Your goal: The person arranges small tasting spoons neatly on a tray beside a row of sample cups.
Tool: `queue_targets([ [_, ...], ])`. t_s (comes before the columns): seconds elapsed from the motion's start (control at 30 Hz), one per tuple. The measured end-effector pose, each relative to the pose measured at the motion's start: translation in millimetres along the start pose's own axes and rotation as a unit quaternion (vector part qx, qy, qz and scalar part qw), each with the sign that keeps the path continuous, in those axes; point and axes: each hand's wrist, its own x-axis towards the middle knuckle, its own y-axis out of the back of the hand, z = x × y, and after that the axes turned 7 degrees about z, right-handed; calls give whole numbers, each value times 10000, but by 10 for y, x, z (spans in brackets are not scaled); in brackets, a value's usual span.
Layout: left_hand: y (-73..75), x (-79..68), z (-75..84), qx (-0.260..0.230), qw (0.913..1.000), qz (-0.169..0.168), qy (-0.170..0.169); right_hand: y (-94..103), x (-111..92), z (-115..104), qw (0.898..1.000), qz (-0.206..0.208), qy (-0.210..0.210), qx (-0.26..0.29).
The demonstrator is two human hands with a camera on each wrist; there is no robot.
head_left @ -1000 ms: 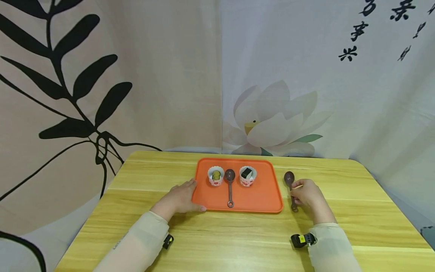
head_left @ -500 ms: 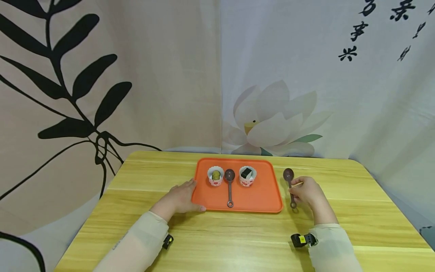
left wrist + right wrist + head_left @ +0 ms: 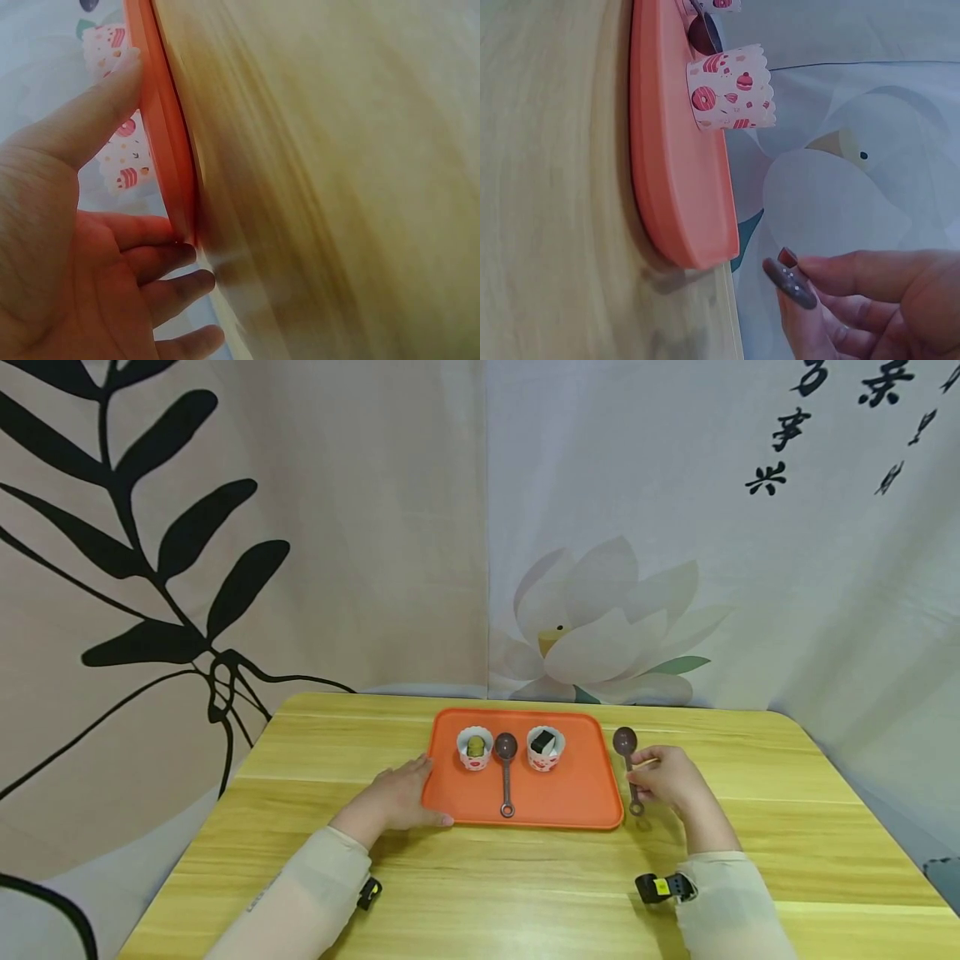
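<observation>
My left hand (image 3: pixel 393 797) touches the left edge of an orange tray (image 3: pixel 581 797), its fingers spread and the thumb at the near corner. Just off the tray's right side, my right hand (image 3: pixel 670 783) pinches a brown spoon (image 3: pixel 625 742) by its handle, bowl pointing away. The right wrist view shows the handle end (image 3: pixel 791 285) between thumb and fingers, raised off the table. On the tray lies another brown spoon (image 3: pixel 506 746), between two patterned paper cups. The left cup (image 3: pixel 475 762) holds a yellow-green piece (image 3: pixel 476 746); the right cup (image 3: pixel 544 762) holds a black-and-white piece (image 3: pixel 543 742).
Everything stands on a wooden table (image 3: pixel 517 893), with the tray near its far edge. Behind hangs a pale curtain (image 3: pixel 397 543) printed with leaves, a lotus and characters. A small black device (image 3: pixel 656 888) is strapped at the right wrist.
My right hand has moved left and slightly away from me, carrying the spoon closer to the tray's right edge. The left hand and the tray have stayed put.
</observation>
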Motion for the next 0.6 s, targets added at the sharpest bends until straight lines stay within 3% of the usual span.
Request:
queue_targets([
  [0.6, -14, 18, -8, 81, 10000, -4, -31, -125, 15, -88, 9997, -84, 78, 226],
])
